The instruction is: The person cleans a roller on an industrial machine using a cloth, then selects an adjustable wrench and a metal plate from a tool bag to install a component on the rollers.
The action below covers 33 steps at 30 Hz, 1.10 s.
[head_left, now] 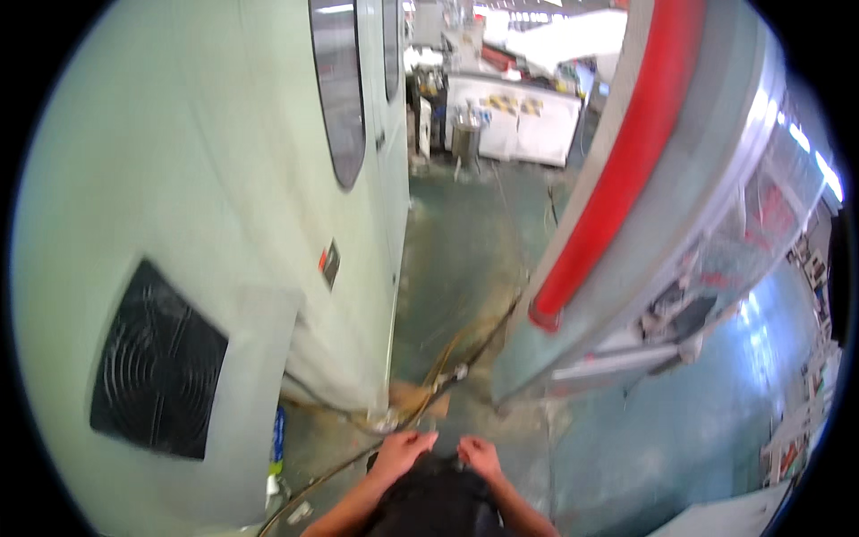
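While both hands press against the top edge of a dark, rounded object point(438, 501) low in view, the left hand point(403, 450) has its fingers curled over it and the right hand point(480, 455) closes on the rim beside it. Yellowish hoses point(447, 358) trail across the green floor point(465, 259) between a pale cabinet with a black fan grille point(157, 362) and a grey, red-striped machine point(644, 179).
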Motion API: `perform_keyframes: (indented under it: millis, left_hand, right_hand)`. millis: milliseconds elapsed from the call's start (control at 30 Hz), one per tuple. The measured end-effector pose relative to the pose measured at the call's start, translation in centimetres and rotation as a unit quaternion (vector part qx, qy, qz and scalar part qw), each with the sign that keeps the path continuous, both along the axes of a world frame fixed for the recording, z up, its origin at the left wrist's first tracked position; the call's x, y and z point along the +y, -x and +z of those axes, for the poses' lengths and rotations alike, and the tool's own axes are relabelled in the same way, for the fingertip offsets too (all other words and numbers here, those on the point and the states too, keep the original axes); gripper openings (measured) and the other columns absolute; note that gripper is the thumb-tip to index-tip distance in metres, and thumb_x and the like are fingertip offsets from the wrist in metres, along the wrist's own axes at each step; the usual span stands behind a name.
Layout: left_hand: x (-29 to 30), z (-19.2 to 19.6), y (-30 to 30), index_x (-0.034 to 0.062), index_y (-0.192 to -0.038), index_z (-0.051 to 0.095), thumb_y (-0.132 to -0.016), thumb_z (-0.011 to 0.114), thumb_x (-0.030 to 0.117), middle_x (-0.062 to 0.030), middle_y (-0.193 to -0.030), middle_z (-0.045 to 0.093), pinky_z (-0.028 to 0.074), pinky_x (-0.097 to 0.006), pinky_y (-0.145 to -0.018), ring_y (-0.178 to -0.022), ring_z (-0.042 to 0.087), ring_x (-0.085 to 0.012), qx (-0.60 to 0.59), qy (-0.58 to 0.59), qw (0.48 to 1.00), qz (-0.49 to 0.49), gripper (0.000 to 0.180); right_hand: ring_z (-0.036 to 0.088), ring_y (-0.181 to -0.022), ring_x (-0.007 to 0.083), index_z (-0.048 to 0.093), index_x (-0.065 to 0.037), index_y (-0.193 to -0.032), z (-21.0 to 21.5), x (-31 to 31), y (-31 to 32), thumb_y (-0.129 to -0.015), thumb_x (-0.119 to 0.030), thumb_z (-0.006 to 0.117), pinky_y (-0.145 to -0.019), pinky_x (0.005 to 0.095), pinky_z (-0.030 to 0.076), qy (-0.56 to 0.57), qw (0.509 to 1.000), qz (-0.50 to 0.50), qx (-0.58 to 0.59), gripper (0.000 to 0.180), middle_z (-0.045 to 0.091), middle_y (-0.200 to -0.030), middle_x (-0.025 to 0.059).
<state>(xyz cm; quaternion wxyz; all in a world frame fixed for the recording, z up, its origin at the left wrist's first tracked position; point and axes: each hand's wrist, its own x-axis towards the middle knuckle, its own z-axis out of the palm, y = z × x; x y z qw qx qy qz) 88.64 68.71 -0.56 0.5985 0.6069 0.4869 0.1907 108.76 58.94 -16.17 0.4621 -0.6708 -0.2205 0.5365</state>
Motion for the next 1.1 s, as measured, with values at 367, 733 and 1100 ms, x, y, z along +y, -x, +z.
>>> perform_keyframes:
  millis: [367, 733, 1100]
  left_hand:
    - [14.3, -0.6, -13.1, 0.0011, -0.072, 0.065, -0.086, 0.066, 0.042, 0.0029, -0.059, 0.052, 0.032, -0.022, -0.049, -0.054, 0.044, -0.0048, -0.053, 0.078, 0.995, 0.028, 0.043]
    - [44.1, -6.0, -31.4, 0.0043, -0.069, 0.064, -0.083, 0.065, 0.052, 0.0022, -0.060, 0.051, 0.034, -0.025, -0.053, -0.057, 0.043, -0.0069, -0.014, 0.102, 0.986, -0.132, 0.049]
    - [73.0, 0.2, -35.4, 0.0026, -0.072, 0.064, -0.088, 0.066, 0.034, 0.0029, -0.059, 0.051, 0.033, -0.022, -0.050, -0.054, 0.043, -0.0055, -0.037, 0.144, 0.989, -0.007, 0.036]
  right_hand:
    - [0.064, -0.068, 0.0166, 0.062, 0.003, -0.099, -6.0, 3.4, -13.0, -0.089, -0.024, 0.060, -0.057, 0.0270, 0.049, 0.108, 0.991, -0.065, 0.054, 0.028, 0.067, -0.085, 0.0111]
    - [0.060, -0.087, 0.0218, 0.055, -0.003, -0.123, -11.7, 21.4, -22.6, -0.089, -0.032, 0.060, -0.072, 0.0411, 0.050, 0.279, 0.953, -0.112, 0.045, 0.045, 0.062, -0.108, 0.0148]
    - [0.061, -0.078, 0.0207, 0.057, -0.001, -0.114, -8.4, 43.4, -24.7, -0.088, -0.028, 0.059, -0.065, 0.0378, 0.050, 0.234, 0.892, -0.377, 0.091, 0.037, 0.063, -0.098, 0.0137]
